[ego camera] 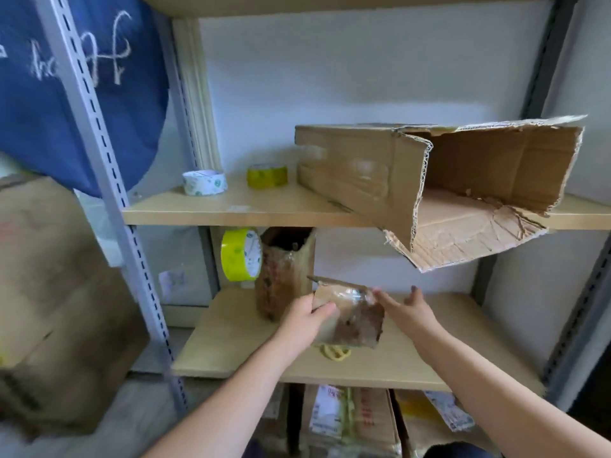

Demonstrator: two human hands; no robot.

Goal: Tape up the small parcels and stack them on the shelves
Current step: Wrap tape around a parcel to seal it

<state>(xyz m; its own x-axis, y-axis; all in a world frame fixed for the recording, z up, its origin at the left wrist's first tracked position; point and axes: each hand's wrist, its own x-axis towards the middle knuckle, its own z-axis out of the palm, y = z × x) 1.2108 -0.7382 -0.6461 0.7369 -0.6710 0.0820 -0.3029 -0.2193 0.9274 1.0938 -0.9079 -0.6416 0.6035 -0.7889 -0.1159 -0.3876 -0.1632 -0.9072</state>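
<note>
A small brown cardboard parcel (355, 317) wrapped in clear tape is held just above the middle shelf (231, 342). My left hand (305, 320) grips its left side, thumb across the front. My right hand (405, 309) is at the parcel's upper right corner with fingers spread and fingertips touching it. Behind and to the left stands a taller taped parcel (284, 272), upright on the same shelf. A yellow-green tape roll (241, 254) stands on edge beside it.
A large torn open carton (429, 183) lies on the upper shelf (231, 206), jutting out over the shelf edge. A white tape roll (205, 182) and a yellow one (267, 175) sit there too. Rubber bands (334, 352) lie under the parcel. More boxes (347, 421) stand below; a big carton (59, 292) at left.
</note>
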